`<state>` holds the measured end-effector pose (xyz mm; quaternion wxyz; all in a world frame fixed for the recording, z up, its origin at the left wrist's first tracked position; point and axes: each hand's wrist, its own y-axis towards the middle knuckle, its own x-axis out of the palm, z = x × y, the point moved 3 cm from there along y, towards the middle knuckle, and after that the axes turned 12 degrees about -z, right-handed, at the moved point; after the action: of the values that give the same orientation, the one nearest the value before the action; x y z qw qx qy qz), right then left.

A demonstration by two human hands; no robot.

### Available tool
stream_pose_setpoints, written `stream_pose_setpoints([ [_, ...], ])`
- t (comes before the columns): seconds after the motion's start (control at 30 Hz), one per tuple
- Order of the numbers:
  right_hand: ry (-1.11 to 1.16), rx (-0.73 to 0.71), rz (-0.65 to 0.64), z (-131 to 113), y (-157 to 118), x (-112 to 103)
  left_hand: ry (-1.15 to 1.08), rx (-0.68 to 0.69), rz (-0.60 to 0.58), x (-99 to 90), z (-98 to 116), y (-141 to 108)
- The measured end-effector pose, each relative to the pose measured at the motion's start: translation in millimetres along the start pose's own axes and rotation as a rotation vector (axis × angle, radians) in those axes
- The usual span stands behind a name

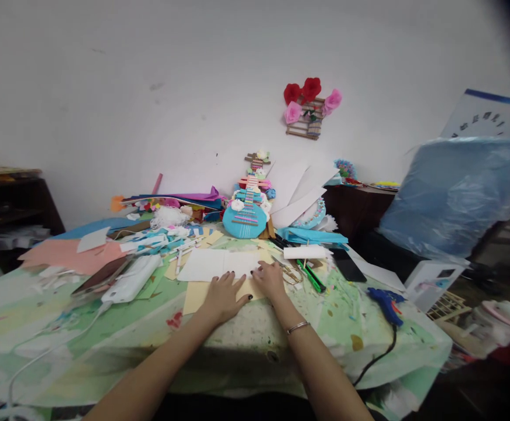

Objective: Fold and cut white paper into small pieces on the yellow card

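A white sheet of paper (200, 266) with a faint upright crease lies in front of me, overlapping a pale yellow sheet (192, 297). My left hand (225, 299) rests flat with fingers spread, its fingertips on the white paper's lower edge and its palm over the yellow sheet. On the right part of the white paper lies my right hand (270, 282), fingers slightly bent and touching the surface; nothing shows in its grasp. Just right of it are gold-handled scissors (293, 275), a green utility knife (312, 276) and a white paper roll (306, 252).
A blue lute-shaped craft (245, 225) stands at the back. To the left are a white power strip (132, 279) and coral paper (68, 252). A black phone (347, 265) and a blue glue gun (386, 305) with a trailing cord lie right.
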<state>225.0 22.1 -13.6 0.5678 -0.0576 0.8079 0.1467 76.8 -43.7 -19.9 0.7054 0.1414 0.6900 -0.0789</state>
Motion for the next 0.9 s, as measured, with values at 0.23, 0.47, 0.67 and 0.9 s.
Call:
stream_pose_setpoints([
  [0.23,-0.047,0.077,-0.017,-5,-2,2,-0.002,0.004,0.003,-1.3,2,-2],
  [0.47,-0.006,0.13,-0.021,8,2,2,-0.047,-0.023,0.034,3.7,-2,-1],
  [0.67,0.02,0.125,-0.022,17,10,8,-0.064,-0.066,0.045,0.6,-4,-1],
  [0.9,0.036,0.113,-0.02,22,13,9,-0.029,-0.167,0.071,-7.5,-3,-5],
])
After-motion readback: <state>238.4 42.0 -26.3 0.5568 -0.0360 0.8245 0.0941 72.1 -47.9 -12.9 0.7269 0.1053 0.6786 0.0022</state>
